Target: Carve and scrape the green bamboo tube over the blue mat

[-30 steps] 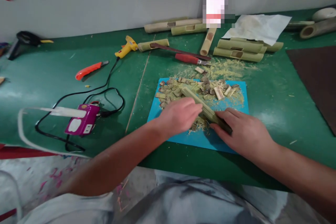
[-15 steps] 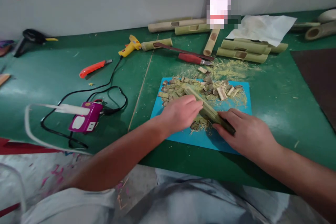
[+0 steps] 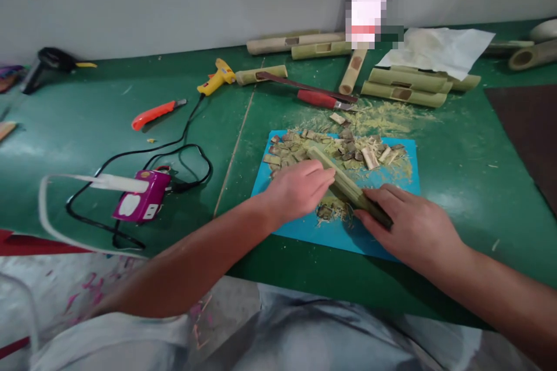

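Note:
A slim green length of bamboo (image 3: 343, 181) slants over the blue sheet (image 3: 300, 233), its lower right end dark. My left hand (image 3: 300, 188) is closed at the bamboo's upper part, fingers curled against its side; the palm is hidden. Around the lower part wraps my right hand (image 3: 411, 220), thumb on the near side and fingers over the far side. Bamboo chips (image 3: 348, 148) and shavings lie scattered on the sheet, with a small heap of shavings (image 3: 333, 211) beneath the bamboo.
Beyond the sheet lie a red-handled knife (image 3: 315, 98) and notched bamboo tubes (image 3: 402, 94). To the left are an orange utility knife (image 3: 156, 115), a yellow glue gun (image 3: 216, 78) and a purple power socket (image 3: 143, 196) with cords. White paper (image 3: 439, 49) covers some tubes.
Both hands keep hold of the bamboo in nearly the same place. The whole view has shifted very slightly; nothing else has visibly moved.

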`<state>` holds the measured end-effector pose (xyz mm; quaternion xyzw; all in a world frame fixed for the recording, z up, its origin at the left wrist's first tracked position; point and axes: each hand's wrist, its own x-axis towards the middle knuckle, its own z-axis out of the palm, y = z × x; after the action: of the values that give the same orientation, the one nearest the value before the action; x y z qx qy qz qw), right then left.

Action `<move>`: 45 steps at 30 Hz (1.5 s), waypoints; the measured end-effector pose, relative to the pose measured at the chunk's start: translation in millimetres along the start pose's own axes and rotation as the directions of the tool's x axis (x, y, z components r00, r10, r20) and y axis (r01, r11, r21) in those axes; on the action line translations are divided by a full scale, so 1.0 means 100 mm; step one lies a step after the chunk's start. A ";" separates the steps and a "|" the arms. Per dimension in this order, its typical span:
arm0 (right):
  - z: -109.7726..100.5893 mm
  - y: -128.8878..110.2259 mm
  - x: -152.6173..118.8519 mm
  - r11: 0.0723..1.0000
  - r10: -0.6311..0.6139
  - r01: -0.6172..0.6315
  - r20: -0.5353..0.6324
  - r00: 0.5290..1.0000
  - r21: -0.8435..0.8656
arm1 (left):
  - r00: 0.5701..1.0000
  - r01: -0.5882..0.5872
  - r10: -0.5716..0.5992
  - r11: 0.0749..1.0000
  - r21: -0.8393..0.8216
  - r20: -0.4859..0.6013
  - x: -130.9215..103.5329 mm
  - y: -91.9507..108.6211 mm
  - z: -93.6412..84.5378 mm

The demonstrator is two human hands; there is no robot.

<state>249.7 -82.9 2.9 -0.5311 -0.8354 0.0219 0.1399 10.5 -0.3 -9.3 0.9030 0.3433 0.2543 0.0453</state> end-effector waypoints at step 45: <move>0.01 -0.01 0.02 0.999 -0.015 0.015 -0.001 1.000 -0.041 | 1.000 -0.010 0.010 1.000 0.026 -0.015 0.01 0.18 0.06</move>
<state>248.0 -81.7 2.7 -0.5276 -0.8395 0.0036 0.1297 25.1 -12.6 -9.2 0.9034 0.3423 0.2567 0.0295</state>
